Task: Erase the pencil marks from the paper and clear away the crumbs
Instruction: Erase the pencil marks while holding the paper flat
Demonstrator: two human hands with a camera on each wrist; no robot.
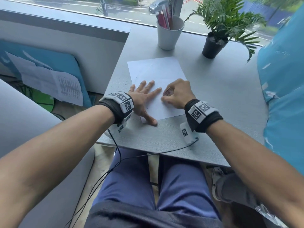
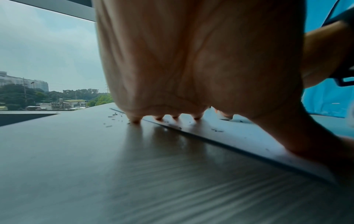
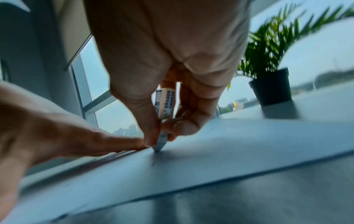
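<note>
The person's lap in blue trousers (image 1: 131,181) fills the bottom of the head view, with a thin black cable (image 1: 118,155) trailing across it from the wrist cameras. Above the lap, both forearms reach onto a grey table (image 1: 222,102) where a white sheet of paper (image 1: 158,69) lies flat, its near edge close to the table's front. The left hand (image 1: 143,97) lies palm down with straight, spread fingers pressing the paper's near left part; its little finger rests on the table just off the paper's left edge, and the thumb lies at the near corner. The right hand (image 1: 177,94) is curled, with its thumb and fingers pinching a sleeved eraser (image 1: 167,92), which stands steeply tilted with its lower tip touching the paper just beside the left index fingertip. In the right wrist view the eraser (image 3: 165,106) meets the sheet at a small dark mark. The left wrist view shows dark eraser crumbs (image 2: 114,117) scattered on the table by the paper's left edge, and a few more lie on the sheet itself. At the table's far side, by the window, stand a white cup of pens (image 1: 169,32) and a potted green plant (image 1: 213,45).
</note>
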